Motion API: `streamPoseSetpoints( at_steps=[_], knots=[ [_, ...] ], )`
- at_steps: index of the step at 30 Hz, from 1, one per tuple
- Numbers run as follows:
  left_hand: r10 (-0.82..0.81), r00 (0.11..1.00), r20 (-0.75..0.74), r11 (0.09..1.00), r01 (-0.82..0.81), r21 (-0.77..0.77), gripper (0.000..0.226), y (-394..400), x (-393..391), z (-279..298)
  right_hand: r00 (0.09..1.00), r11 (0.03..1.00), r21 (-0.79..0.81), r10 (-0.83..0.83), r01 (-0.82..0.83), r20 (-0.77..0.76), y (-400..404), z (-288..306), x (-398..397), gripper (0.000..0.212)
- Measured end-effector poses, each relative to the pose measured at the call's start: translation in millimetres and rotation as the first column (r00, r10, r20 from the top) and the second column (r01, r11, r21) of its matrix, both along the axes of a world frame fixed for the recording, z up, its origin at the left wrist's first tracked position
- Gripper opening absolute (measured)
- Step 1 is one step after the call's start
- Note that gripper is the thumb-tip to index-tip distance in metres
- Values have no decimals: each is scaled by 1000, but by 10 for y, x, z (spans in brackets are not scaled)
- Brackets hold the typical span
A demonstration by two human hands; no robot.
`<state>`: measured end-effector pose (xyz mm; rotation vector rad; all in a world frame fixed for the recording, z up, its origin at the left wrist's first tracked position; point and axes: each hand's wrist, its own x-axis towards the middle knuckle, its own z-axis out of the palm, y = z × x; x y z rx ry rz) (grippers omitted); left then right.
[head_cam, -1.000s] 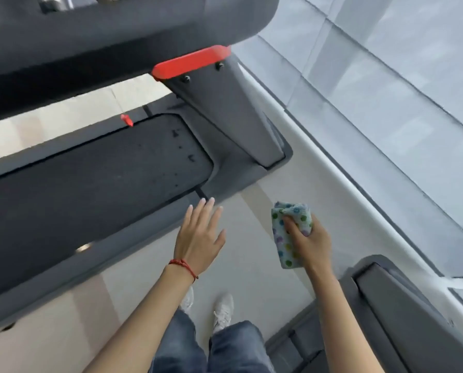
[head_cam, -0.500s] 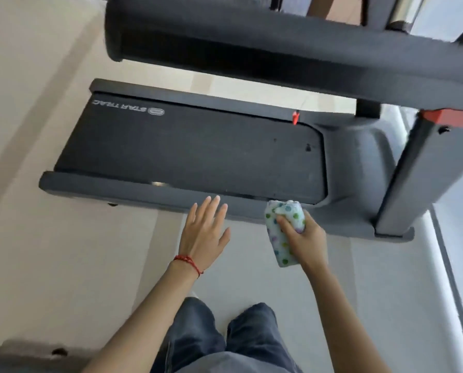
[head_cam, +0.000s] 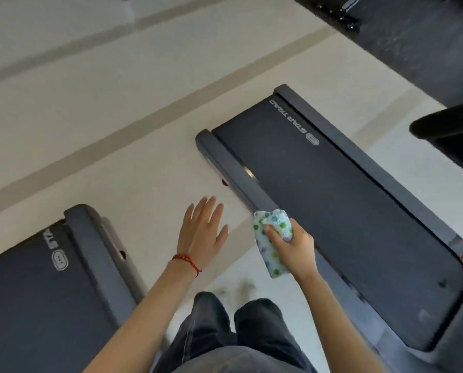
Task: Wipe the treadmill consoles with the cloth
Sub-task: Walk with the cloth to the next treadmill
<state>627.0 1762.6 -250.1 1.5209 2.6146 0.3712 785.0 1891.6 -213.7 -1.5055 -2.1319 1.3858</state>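
I see my right hand (head_cam: 295,244) squeezing the cloth (head_cam: 272,239), white with colored dots, bunched up above the floor beside a treadmill (head_cam: 346,200). My left hand (head_cam: 200,235) has fingers spread, holding nothing.

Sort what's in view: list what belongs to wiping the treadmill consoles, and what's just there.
Job:
- cloth, dotted, held in the right hand
- left hand, open, holding nothing
- right treadmill and left treadmill; only their decks show, no console clearly in view

Just there:
- red bracelet on the left wrist
- floor
- jeans
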Motion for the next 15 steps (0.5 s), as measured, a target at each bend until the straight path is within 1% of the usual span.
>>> streamPoseSetpoints(
  at_steps=[3,5,7,9,13,15],
  knots=[
    [179,984,13,984,-179,-3,58,-257,-224,-40,988,988,0,155,-156,-21,5,-71,-479,26],
    [281,959,33,960,-281,-16,69,-394,-367,-58,970,970,-16,242,-242,-23,22,-101,-785,25],
    [358,933,32,934,-358,-8,73,-477,-519,-81,949,949,-10,315,-316,-32,70,-136,-1085,27],
    [419,908,23,908,-418,-20,71,-486,-675,-91,927,928,7,372,-372,-58,141,-149,-1360,27],
    [513,859,2,858,-513,-19,55,-313,-1045,-96,883,888,10,459,-461,-98,418,-146,-1927,22],
    [549,835,7,835,-549,-10,54,-167,-1255,-69,865,871,1,488,-491,-116,606,-110,-2245,14]
  ],
)
